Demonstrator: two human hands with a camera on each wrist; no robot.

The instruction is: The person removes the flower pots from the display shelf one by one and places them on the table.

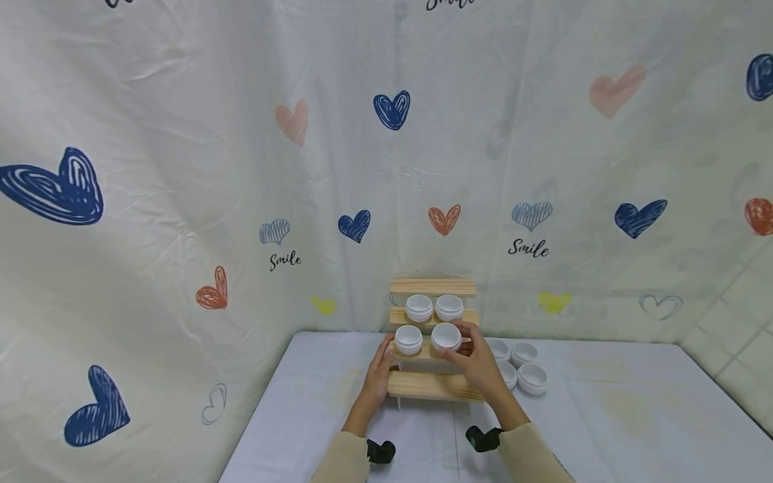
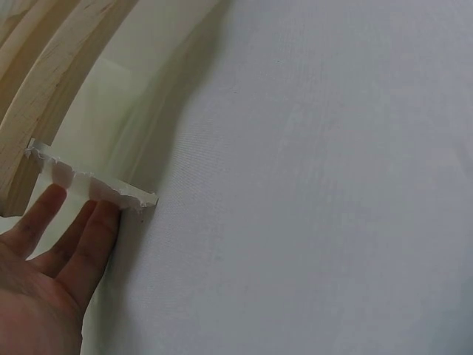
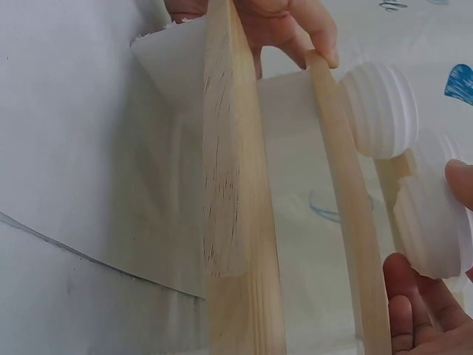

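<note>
A tiered wooden stand (image 1: 436,386) with light planks and white side supports stands on the table. My right hand (image 1: 477,362) pinches a small round white jar (image 1: 445,335) between thumb and fingers, at the right of the second plank from the bottom. Beside it on that plank sits a matching jar (image 1: 408,340). At the stand's left side is my left hand (image 1: 377,376), its straight fingertips (image 2: 96,222) pressed to the white side support (image 2: 89,177). Its thumb side touches the plank's end. One plank higher, two more jars (image 1: 419,308) sit side by side.
Several more white jars (image 1: 532,379) are grouped on the white-covered table (image 1: 604,416), just right of the stand. The stand's top plank (image 1: 433,287) bears nothing. Behind rises a pale curtain (image 1: 471,154) printed with hearts.
</note>
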